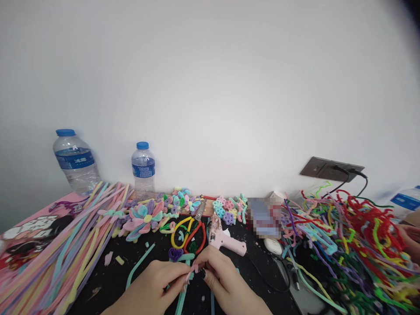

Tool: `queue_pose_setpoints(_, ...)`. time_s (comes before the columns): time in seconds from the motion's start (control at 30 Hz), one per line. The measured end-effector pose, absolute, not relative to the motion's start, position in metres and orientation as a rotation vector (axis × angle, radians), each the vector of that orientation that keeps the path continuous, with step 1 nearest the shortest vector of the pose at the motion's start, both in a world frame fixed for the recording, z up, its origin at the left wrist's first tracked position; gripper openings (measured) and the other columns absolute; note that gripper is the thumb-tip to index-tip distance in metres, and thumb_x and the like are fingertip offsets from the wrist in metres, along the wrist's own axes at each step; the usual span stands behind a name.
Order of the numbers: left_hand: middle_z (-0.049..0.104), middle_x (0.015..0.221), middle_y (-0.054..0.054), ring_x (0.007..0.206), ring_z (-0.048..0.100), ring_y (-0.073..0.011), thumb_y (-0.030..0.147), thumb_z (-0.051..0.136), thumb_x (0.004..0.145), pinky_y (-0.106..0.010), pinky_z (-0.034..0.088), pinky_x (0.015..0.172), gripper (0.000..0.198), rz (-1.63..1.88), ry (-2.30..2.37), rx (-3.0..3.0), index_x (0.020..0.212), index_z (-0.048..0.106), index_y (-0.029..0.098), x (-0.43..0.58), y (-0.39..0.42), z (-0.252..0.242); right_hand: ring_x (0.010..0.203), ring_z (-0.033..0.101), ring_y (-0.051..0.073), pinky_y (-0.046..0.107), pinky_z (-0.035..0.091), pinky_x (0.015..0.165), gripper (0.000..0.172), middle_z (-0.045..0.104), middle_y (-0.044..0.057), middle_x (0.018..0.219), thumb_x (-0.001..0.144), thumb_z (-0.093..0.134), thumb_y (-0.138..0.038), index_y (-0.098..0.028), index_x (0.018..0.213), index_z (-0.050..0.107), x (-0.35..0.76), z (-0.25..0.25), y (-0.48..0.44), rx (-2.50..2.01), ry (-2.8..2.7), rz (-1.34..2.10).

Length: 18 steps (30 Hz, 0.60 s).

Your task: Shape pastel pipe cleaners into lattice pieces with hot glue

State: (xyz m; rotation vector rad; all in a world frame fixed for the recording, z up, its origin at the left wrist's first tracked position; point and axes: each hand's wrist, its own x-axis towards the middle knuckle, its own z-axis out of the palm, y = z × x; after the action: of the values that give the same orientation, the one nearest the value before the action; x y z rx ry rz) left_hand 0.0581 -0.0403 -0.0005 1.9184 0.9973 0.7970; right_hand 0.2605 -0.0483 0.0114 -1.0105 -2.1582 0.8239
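Note:
My left hand (164,282) and my right hand (221,280) meet low in the middle of the view, fingertips pinched together. Between them is a short piece of pink pipe cleaner (193,270), mostly covered by the fingers. Teal pipe cleaner strips (181,302) pass beneath the hands. Just beyond the fingers lie a curled purple pipe cleaner piece (175,253) and scissors (184,236) with one yellow and one red handle. A pink glue gun (229,243) rests on its side past my right hand.
Long pastel pipe cleaners (82,245) spread across the left; a tangle of bright ones (357,245) fills the right. Pipe cleaner flowers (147,218) line the back. Two water bottles (143,170) stand by the wall. A blurred phone-like item (265,217), a white mouse-shaped object (273,246) and cables lie right of centre.

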Motion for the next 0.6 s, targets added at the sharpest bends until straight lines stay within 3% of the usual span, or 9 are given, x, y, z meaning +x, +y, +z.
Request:
queue_pose_setpoints(0.1,0.073,0.079,-0.004,0.074,0.065,-0.0211,0.025,0.059,0.081,-0.021,0.047,0.07,0.018,0.899,0.952,1.846,0.091,0.073,0.028,0.054,-0.039,-0.007,0.092,0.053,0.016,0.026,0.043,0.082,0.024,0.057,0.004,0.097,0.087,0.041,-0.008,-0.021,0.102,0.055,0.26,0.012,-0.048,-1.011,-2.145,0.837)
queue_pose_setpoints(0.4,0.072,0.077,-0.006,0.079,0.066,-0.0243,0.025,0.059,0.079,-0.027,0.05,0.079,0.016,1.068,0.976,1.781,0.086,0.073,0.027,0.062,-0.043,-0.012,0.095,0.054,0.016,0.026,0.043,0.083,0.025,0.059,0.004,0.1,0.088,0.045,-0.009,-0.022,0.104,0.059,0.263,0.01,-0.044,-1.009,-2.221,0.719)
queue_pose_setpoints(0.6,0.071,0.074,-0.006,0.073,0.065,-0.023,0.025,0.057,0.081,-0.025,0.051,0.074,0.017,1.127,0.926,1.76,0.084,0.073,0.026,0.066,-0.044,-0.019,0.094,0.054,0.017,0.026,0.043,0.082,0.023,0.061,0.004,0.1,0.089,0.047,-0.012,-0.022,0.105,0.06,0.264,0.01,-0.043,-1.025,-2.313,0.584)
